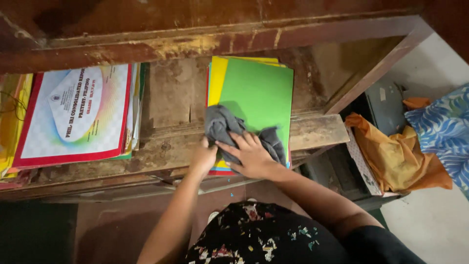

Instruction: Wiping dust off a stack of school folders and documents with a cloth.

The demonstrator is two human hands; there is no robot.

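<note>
Here, entry by entry, as seen from the head view.

Hidden or cut off: the left hand is mostly covered by the right hand and by the near edge of the folder stack; only its back and wrist show, so whether its fingers are apart or closed cannot be told. The lower edge of the stack is hidden under both hands. The far-left papers run off the frame. The shelf's back wall is dim and its surface hard to read.

Grey cloth: crumpled, lying on the top green folder near the stack's lower edge. The right hand lies flat on its lower part, fingers spread and pressing down, not clamped around it. The cloth bunches up above and to the left of the fingers, with a smaller fold showing at the hand's right side.

Folder stack: green sheet on top, a yellow edge along its left side, red and blue edges at the bottom. It rests on the worn wooden shelf and overhangs the front ledge.

Printed cover: rectangular, white with a red border, a rainbow-coloured swirl and a round emblem; it tops a separate pile at the left, well apart from the folder stack.

Yellow papers: far left, partly cut off.

Orange plastic bag: crumpled, right of the shelf, lying on a patterned box.

Blue patterned cloth: far right, cut off by the frame.
</note>
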